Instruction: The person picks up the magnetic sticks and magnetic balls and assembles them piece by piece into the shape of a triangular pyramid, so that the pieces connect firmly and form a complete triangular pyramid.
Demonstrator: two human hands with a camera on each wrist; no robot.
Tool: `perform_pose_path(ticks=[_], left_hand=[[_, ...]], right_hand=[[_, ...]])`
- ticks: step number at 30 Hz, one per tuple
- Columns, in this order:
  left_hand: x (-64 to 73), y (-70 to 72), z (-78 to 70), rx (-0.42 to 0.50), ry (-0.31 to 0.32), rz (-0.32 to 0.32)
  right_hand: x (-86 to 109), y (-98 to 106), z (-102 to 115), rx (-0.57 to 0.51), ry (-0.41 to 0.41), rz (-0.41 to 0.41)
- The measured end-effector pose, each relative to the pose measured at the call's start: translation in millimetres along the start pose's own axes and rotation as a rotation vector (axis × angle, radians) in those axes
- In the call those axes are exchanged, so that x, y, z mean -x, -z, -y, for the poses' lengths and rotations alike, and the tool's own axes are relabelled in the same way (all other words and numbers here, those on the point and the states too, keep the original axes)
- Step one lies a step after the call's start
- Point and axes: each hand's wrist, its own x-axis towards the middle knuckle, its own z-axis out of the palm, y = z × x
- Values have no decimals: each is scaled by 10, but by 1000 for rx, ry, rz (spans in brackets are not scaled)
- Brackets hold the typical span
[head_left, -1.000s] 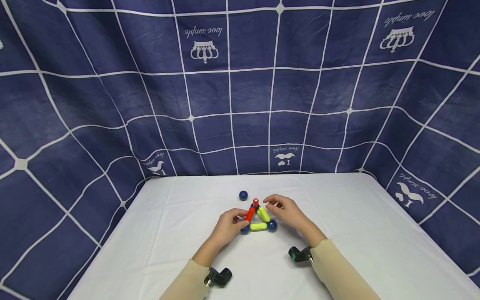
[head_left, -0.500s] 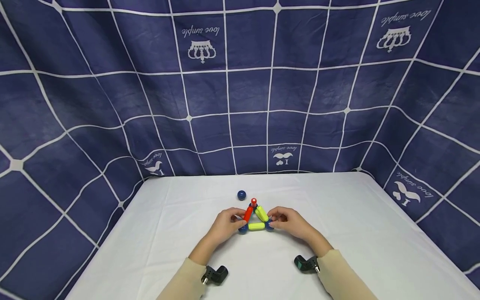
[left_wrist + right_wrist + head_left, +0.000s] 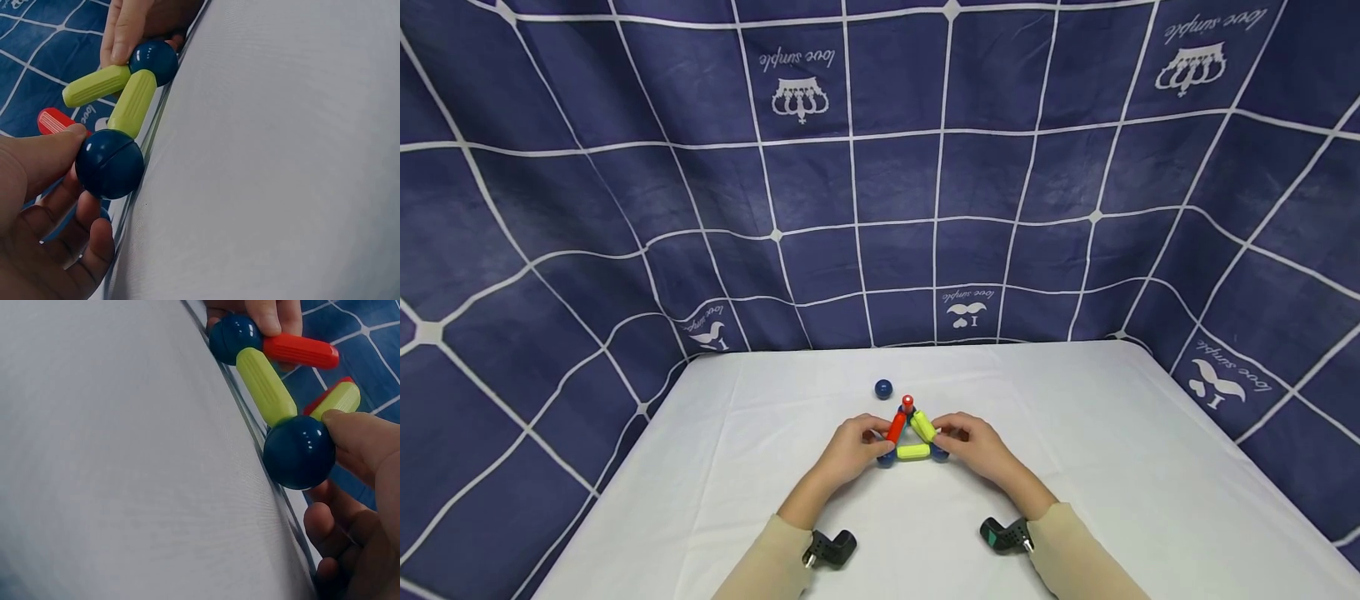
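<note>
Magnetic-looking rods and balls form a triangle on the table. My left hand [image 3: 850, 450] pinches the red rod [image 3: 896, 427] beside the near-left blue ball [image 3: 109, 164]. On the other side, my right hand [image 3: 977, 446] has its thumb and fingers on the slanted yellow-green rod [image 3: 924, 427], close by the near-right blue ball [image 3: 299, 452]. A second yellow-green rod [image 3: 913, 452] joins these two balls along the near side. At the far corner, another red rod [image 3: 907, 403] stands up, its blue ball partly hidden below.
A loose blue ball [image 3: 883, 388] lies behind the triangle, slightly left. White cloth covers the table [image 3: 760, 467]. A dark blue curtain [image 3: 895, 183] with white lines hangs behind it. Each wrist carries a black camera, such as the left camera [image 3: 831, 550].
My right hand has come down from beside the far corner to the near-right ball, then shifted its grip onto the slanted yellow-green rod. My left hand keeps holding the red rod.
</note>
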Motion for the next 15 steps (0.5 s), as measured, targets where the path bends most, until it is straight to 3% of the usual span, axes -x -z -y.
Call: perform_pose_path(ticks=[15], left_hand=[[-30, 46, 9, 23, 18, 23]], right_hand=[[12, 1, 2, -11, 6, 14]])
